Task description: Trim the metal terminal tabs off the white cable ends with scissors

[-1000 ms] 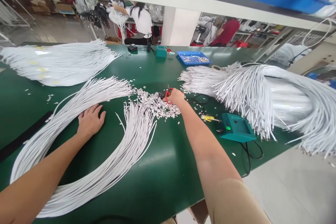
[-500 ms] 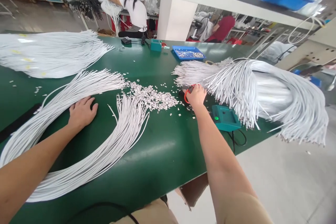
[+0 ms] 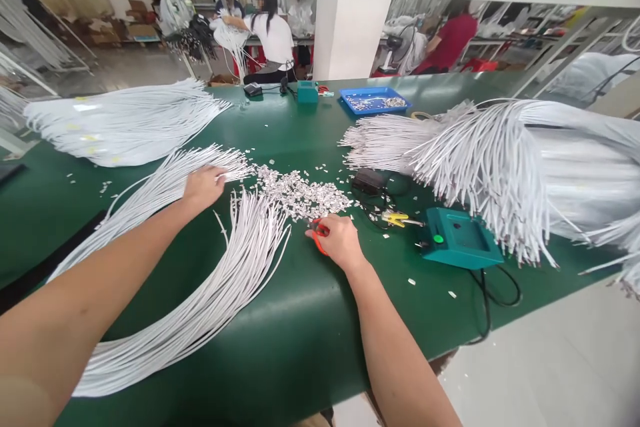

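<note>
My left hand (image 3: pixel 203 187) rests on the ends of a curved bundle of white cables (image 3: pixel 150 197) on the green table (image 3: pixel 300 327), fingers pinching at the cable tips. A second curved bundle of white cables (image 3: pixel 235 267) lies just right of it. My right hand (image 3: pixel 337 240) is closed around red-handled scissors (image 3: pixel 319 235), low over the table near a heap of small white cut pieces (image 3: pixel 300 193).
A teal box with a green button (image 3: pixel 460 240) and a yellow-handled tool (image 3: pixel 397 218) lie to the right. Large white cable bundles sit at the right (image 3: pixel 525 167) and far left (image 3: pixel 120 123). A blue tray (image 3: pixel 375 100) stands at the back. Other people work behind the table.
My right hand pulled back from the right cable bundle toward me with the scissors. My left hand slid forward from the table onto the cable tips.
</note>
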`<state>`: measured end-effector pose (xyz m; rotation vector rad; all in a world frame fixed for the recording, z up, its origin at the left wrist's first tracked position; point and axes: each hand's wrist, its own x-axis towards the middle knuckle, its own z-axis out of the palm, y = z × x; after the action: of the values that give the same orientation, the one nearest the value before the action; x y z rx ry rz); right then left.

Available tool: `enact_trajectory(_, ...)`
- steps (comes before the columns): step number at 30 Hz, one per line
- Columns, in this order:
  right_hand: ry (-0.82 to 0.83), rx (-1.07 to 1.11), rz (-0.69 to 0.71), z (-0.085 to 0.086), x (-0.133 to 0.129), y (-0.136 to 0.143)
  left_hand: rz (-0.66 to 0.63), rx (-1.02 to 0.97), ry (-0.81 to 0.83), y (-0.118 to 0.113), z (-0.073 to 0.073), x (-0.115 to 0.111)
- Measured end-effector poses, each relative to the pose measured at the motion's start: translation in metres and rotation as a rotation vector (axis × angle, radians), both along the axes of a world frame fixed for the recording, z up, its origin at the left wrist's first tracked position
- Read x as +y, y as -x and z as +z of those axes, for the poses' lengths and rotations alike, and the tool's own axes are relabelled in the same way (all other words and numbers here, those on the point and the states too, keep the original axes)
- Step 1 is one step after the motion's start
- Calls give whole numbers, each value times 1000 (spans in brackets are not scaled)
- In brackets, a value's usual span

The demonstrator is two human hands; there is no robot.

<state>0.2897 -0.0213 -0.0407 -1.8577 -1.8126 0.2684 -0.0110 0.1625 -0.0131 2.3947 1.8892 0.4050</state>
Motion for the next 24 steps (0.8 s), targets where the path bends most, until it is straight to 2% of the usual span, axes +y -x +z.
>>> enact_trajectory(4,115,10,288,5,-3,-4,-83,-26,68,-75,0,51)
enact_trajectory(7,204,-15,360,12,-9,-9,-100,-58,126,-118,-9,73)
enact_trajectory(10,237,-54,354,18,-15,-14,-84,-131,196,-138,-17,81)
enact_trajectory(13,241,-75,345,23,-19,-15,-58,-254,238,-140,-16,79)
enact_trajectory(16,249,-27,352,25,-21,-16,-92,-429,258,-134,-5,64)
enact_trajectory(18,209,103,322,26,-21,-16,-165,-548,266,-128,8,44)
enact_trajectory(21,100,335,185,28,-18,-14,-293,-662,270,-120,30,-2)
enact_trajectory(24,42,482,88,36,-15,-2,-389,-707,267,-116,51,-59)
